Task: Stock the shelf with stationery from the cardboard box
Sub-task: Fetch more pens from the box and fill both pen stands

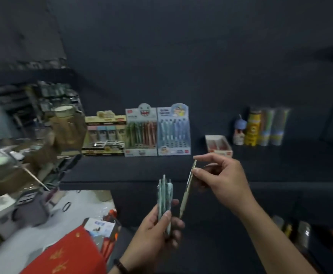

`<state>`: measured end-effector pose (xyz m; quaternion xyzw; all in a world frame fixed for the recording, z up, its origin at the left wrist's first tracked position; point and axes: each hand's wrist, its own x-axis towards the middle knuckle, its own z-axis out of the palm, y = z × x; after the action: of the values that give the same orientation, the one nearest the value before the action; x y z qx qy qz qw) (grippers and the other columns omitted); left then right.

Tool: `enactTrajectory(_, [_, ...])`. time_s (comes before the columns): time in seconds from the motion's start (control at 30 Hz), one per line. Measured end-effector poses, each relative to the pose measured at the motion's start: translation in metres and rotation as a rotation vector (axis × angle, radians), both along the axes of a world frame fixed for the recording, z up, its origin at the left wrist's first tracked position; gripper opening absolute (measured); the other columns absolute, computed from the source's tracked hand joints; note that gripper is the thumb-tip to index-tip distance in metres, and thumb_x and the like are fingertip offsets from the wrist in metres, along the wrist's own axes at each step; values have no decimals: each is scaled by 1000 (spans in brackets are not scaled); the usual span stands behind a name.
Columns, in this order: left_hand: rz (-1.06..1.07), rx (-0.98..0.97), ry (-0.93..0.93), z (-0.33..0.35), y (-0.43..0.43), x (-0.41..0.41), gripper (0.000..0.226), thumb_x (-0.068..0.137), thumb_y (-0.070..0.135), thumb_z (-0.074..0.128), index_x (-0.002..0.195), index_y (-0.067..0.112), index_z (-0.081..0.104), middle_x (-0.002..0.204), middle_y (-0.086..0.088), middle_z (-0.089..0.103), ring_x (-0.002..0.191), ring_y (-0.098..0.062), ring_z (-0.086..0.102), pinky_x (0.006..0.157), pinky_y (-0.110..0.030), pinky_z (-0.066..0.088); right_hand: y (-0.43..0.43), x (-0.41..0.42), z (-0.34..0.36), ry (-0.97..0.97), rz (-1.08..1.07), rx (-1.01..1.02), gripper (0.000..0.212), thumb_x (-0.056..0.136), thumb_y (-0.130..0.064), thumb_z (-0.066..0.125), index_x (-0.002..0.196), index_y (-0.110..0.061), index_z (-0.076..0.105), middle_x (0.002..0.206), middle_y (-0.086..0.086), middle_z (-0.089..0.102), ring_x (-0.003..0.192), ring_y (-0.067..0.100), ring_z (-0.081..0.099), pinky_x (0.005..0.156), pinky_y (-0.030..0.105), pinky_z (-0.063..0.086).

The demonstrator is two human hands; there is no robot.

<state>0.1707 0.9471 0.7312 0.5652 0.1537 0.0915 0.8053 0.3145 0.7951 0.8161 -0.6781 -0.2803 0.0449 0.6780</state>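
The left hand (157, 228) is low in the middle of the frame. Its fingers curl round a bunch of pens (164, 198) and hold them near the bottom. The pens stand up straight.

The right hand (221, 180) is a bit higher, right of the middle. Its thumb and a finger pinch one pen (187, 190) near the top end. This pen hangs on a slant. Its low end is just beside the bunch, but I cannot tell if they touch.

Behind the hands, the dark shelf (122, 169) runs across the middle of the frame. Three boxes stand on it in a row, side by side: a yellow box (104, 135), a green box (141, 133) and a blue box (173, 131). The green and blue ones are full of pens. A small red box (218, 144) sits to the right, apart from the blue one. Farther right, a little bottle (239, 131) and some tubes (264, 127) stand close together.

The left side of the frame is blurry, with brown shapes, and I cannot pick out the cardboard box there. A red thing (72, 252) with gold marks lies at the lower left. A dark band (121, 266) is on the left wrist.
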Motion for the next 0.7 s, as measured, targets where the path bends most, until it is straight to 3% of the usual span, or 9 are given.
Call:
enactTrajectory(0.13, [227, 3, -12, -4, 58, 32, 27, 109, 8, 46, 131, 5, 60, 76, -14, 62, 55, -16, 50, 45, -24, 37, 66, 54, 13, -116, 27, -13, 19, 89, -9, 84, 102, -23, 78, 68, 9, 76, 61, 25, 75, 64, 39, 63])
enactTrajectory(0.33, [450, -46, -75, 6, 127, 74, 25, 109, 2, 43, 130, 1, 56, 79, -18, 63, 57, -19, 49, 46, -24, 40, 160, 128, 29, -270, 66, -68, 16, 89, -20, 84, 101, -30, 78, 73, -2, 77, 70, 16, 77, 71, 44, 66])
enactTrajectory(0.43, [492, 21, -52, 10, 156, 88, 19, 109, 8, 46, 125, 6, 57, 88, -19, 71, 58, -21, 56, 45, -24, 44, 206, 152, 35, -330, 38, -78, 14, 90, -20, 83, 102, -26, 79, 77, -7, 77, 73, 6, 74, 72, 32, 64])
enactTrajectory(0.6, [517, 38, -50, 10, 199, 112, 21, 106, 16, 54, 126, 19, 62, 88, -22, 67, 57, -25, 55, 45, -26, 43, 271, 171, 30, -469, -29, -131, 16, 95, -24, 78, 111, -23, 79, 88, -15, 73, 80, -10, 65, 70, 3, 47])
enactTrajectory(0.7, [490, 58, -87, 11, 228, 124, 22, 106, 16, 55, 128, 16, 62, 84, -22, 60, 58, -20, 46, 48, -25, 39, 303, 174, 24, -527, -76, -146, 16, 95, -24, 78, 111, -22, 78, 88, -17, 72, 80, -14, 63, 71, 1, 47])
